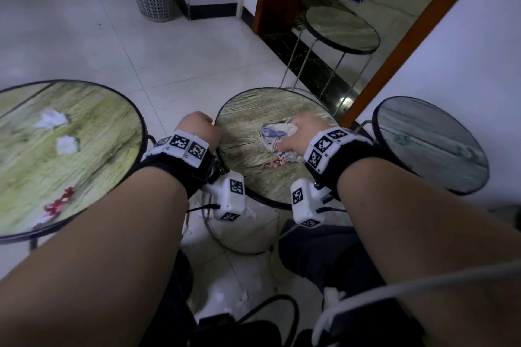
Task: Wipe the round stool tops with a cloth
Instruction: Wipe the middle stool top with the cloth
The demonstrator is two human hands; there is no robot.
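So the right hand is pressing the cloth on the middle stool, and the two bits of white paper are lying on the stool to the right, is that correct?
Not quite. In the head view the paper bits lie on the left stool, not the right one. The rest holds: the right hand presses the cloth on the middle stool.

Both forearms extend forward from the bottom of the view, bare, roughly parallel. Each wrist carries a black strap with white marker blocks on top and a white marker housing hanging on the inner side. The left hand [198, 128] is knuckles-up, fingers curled over and down in a grip. The right hand [303, 131] is palm-down with the thumb spread toward the left; its fingertips are hidden. Dark trouser legs show below the arms.
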